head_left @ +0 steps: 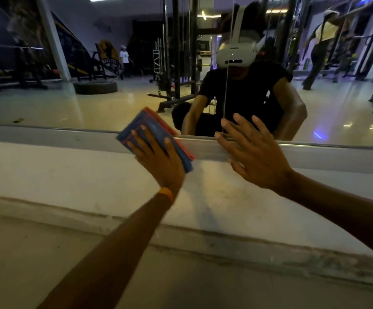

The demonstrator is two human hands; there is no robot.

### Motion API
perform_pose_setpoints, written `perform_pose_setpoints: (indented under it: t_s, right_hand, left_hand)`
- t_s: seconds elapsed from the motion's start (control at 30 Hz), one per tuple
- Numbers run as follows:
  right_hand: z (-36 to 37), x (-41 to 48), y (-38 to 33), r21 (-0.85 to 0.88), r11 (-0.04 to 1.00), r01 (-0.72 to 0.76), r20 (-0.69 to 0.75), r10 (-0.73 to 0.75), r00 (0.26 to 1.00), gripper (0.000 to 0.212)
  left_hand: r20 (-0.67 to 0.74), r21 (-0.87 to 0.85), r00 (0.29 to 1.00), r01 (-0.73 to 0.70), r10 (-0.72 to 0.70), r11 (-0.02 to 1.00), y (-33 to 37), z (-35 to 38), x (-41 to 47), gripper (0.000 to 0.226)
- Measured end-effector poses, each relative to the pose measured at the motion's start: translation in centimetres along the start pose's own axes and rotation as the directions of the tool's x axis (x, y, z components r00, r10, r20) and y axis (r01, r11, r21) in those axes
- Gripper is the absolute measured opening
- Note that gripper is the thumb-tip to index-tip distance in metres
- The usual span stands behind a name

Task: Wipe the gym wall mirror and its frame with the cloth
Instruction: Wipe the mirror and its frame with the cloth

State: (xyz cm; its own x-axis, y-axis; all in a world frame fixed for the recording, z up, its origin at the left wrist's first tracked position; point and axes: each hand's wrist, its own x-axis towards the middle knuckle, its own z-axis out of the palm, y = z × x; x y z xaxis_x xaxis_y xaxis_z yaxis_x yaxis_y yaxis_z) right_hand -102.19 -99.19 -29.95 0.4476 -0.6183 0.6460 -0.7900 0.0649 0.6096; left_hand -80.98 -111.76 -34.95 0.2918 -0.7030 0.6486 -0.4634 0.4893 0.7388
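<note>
Left hand pressed cloth flat on the mirror's bottom frame; right hand braced beside it.

Left hand [158,161] was spread flat, fingers extended, palm pinning the folded blue cloth [150,134] against the frame [203,148]; cloth sat under and ahead of the fingers, its top corner overlapping the mirror [91,103] glass. Frame's long axis ran left-right across the view, so the stroke likely had to go sideways along it. Right hand [254,152] was open and empty, fingers splayed, fingertips over the frame edge near the vertical mirror seam [225,97], just right of the cloth and apart from it. Left hand was the working one; leftward looked unobstructed.
</note>
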Motion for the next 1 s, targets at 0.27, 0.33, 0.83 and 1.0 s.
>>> perform_pose_setpoints:
  t_s: [0.27,0.33,0.83,1.0]
  right_hand:
    - [-0.6,1.8,-1.9,0.020,0.999,-0.026,-0.026,0.027,0.999,0.067]
    - [-0.7,3.3,-2.6,0.028,1.000,0.007,-0.010,-0.007,1.000,0.068]
    - [-0.5,5.9,-4.3,0.007,0.999,0.040,0.025,-0.040,0.999,0.069]
    - [0.1,5.6,-4.7,0.044,0.999,0.014,-0.006,-0.013,1.000,0.071]
  left_hand:
    - [-0.060,0.007,0.994,0.087,-0.087,0.996,-8.2,-5.9,9.2,0.067]
    - [0.009,0.008,1.000,-0.009,0.009,1.000,-5.4,-4.3,5.0,0.067]
    - [-0.130,-0.011,0.991,0.040,-0.041,0.999,-9.5,-6.3,10.4,0.066]
    - [0.055,0.013,0.984,-0.169,0.168,0.986,-3.3,-2.0,1.4,0.070]
